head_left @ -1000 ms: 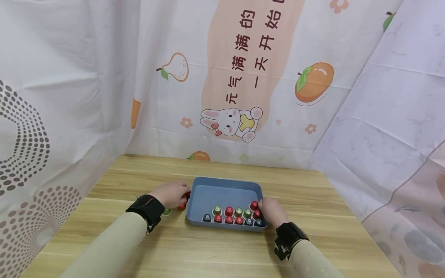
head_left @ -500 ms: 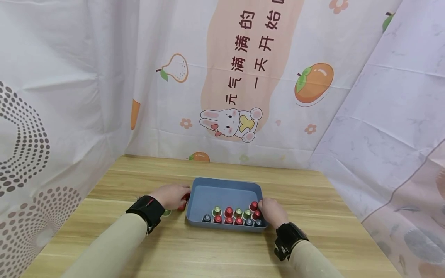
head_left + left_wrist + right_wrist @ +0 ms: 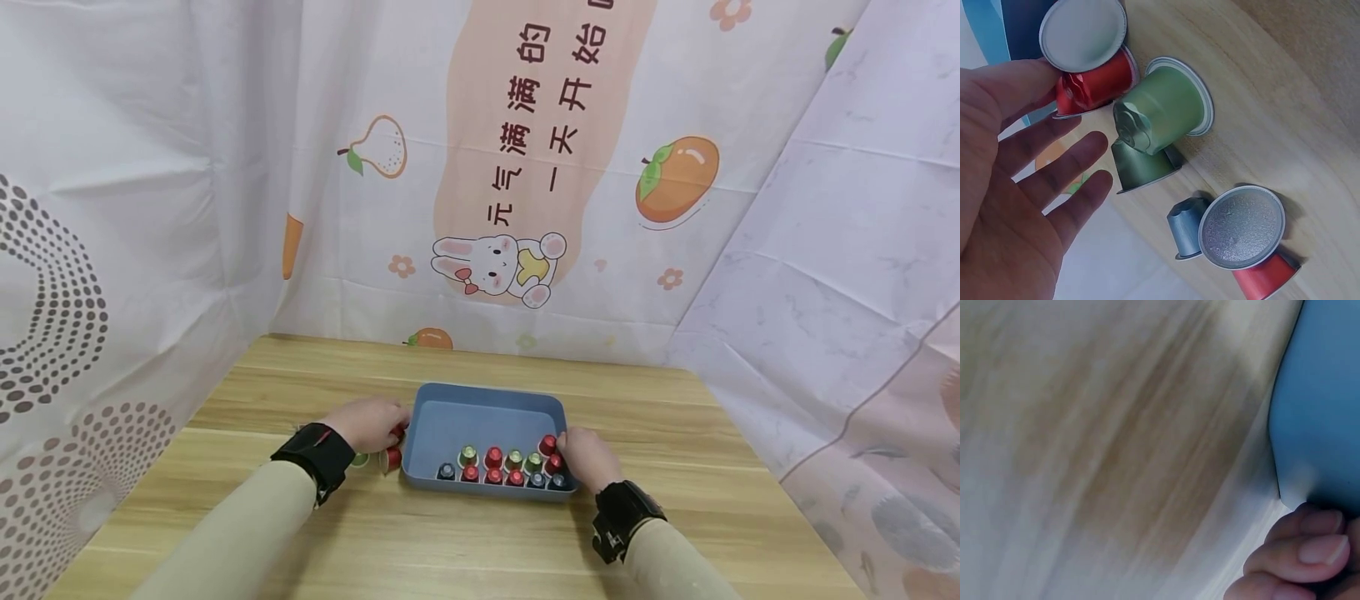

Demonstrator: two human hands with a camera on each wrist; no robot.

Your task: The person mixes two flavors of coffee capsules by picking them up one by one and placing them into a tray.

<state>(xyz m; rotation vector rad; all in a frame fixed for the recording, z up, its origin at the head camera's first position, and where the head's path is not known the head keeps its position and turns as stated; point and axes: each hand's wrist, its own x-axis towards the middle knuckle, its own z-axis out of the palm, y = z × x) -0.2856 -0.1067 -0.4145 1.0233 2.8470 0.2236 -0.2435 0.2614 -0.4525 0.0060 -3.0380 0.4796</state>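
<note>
My left hand [image 3: 367, 423] is at the left side of the blue tray [image 3: 480, 417]. In the left wrist view, its thumb and index finger pinch a red coffee capsule [image 3: 1100, 81], while the other fingers stay spread. A silver-lidded capsule [image 3: 1083, 34] lies against that red one. Two green capsules [image 3: 1163, 106] are just beyond the fingertips. My right hand [image 3: 588, 457] grips the tray's right wall; in the right wrist view its curled fingers [image 3: 1297, 559] meet the tray's outer side. Red, green and dark blue capsules stand in rows along the tray's front and right.
Farther off in the left wrist view lie a blue capsule [image 3: 1186, 226], a silver-lidded one [image 3: 1241, 228] and a red one [image 3: 1264, 277]. The wooden table [image 3: 450, 550] ends at a printed curtain [image 3: 360, 308] behind, with cloth at both sides.
A red capsule by the tray's left wall has shifted slightly toward the front and tipped, showing its side. The left fingers have moved a little. The right hand and tray stay still.
</note>
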